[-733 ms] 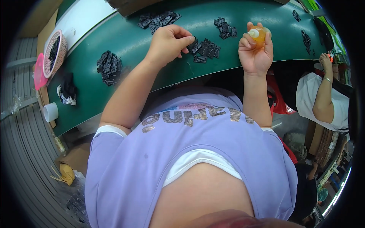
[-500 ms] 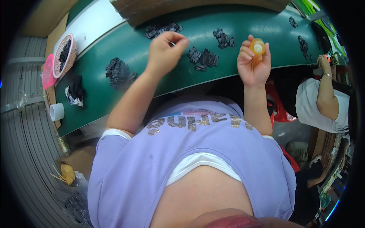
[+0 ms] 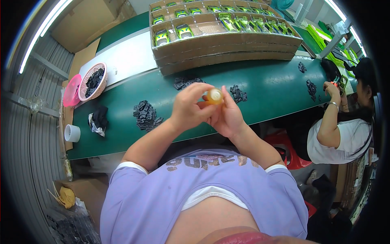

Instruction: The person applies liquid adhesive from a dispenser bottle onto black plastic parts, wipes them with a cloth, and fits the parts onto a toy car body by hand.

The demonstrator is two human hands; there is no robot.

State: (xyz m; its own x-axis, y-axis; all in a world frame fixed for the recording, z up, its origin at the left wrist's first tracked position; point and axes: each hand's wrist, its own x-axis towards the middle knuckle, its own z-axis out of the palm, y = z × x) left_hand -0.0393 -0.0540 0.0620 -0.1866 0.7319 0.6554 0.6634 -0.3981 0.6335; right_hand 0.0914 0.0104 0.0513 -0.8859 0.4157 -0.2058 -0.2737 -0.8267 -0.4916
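In front of my chest, over the near side of the green table (image 3: pixel 264 97), my two hands meet around a small amber, see-through round thing with a pale round end (image 3: pixel 215 95). It looks like a small bottle or a roll, but its kind is unclear. My right hand (image 3: pixel 230 120) cups it from below and the right, fingers partly hidden. My left hand (image 3: pixel 189 106) is closed, with thumb and forefinger at its left side. Small black parts lie in piles: one left of my hands (image 3: pixel 145 116), one behind them (image 3: pixel 187 82), and one to the right (image 3: pixel 238 93).
A carton tray of green toy cars (image 3: pixel 227 44) stands at the back. To the left are a pink basket (image 3: pixel 103 83) of black parts, a black-and-white cloth (image 3: pixel 98 121) and a white tape roll (image 3: pixel 72 133). A co-worker (image 3: pixel 337 130) sits at the right.
My left hand has moved right and down, and my right hand left with the amber thing, so both now meet at it. The view has tilted up, showing the toy cars.
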